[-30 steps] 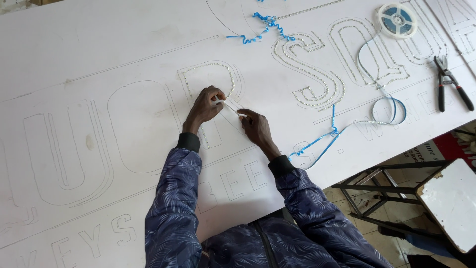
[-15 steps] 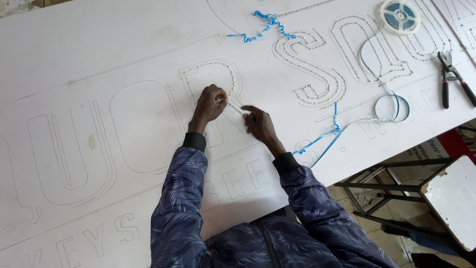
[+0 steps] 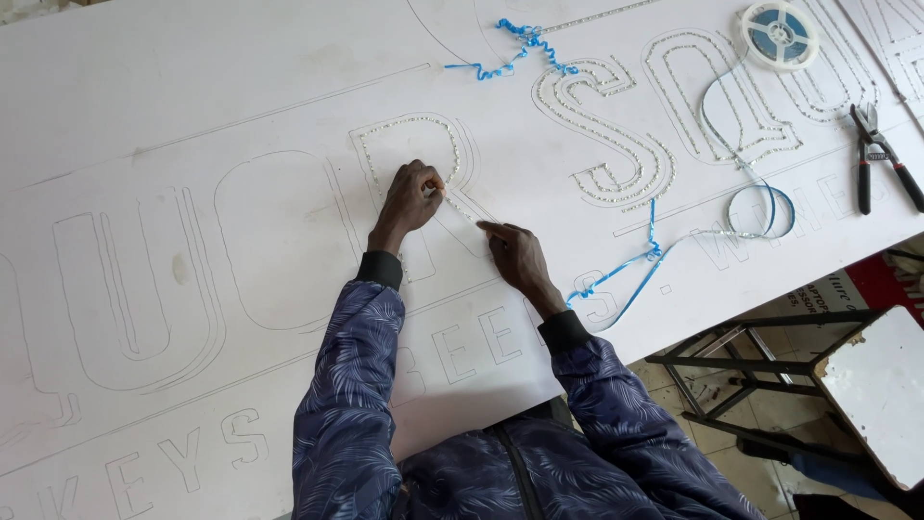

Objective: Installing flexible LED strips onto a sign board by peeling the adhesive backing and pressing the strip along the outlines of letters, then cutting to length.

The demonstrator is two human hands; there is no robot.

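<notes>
White sign board (image 3: 241,106) with outlined block letters covers the worktable; left hand (image 3: 409,197) pinches a thin beaded light strip (image 3: 462,207) against the diagonal leg of one letter outline; right hand (image 3: 515,255), just below and right of that pinch, presses the strip down with an extended fingertip, grasping nothing. Judged progress: letters right of the grip carry seated strip; this letter looks partly lined; outlines left of the grip remain bare. Blue backing ribbon (image 3: 654,255), a spool (image 3: 778,34) and red-handled pliers (image 3: 881,154) lie farther right.
</notes>
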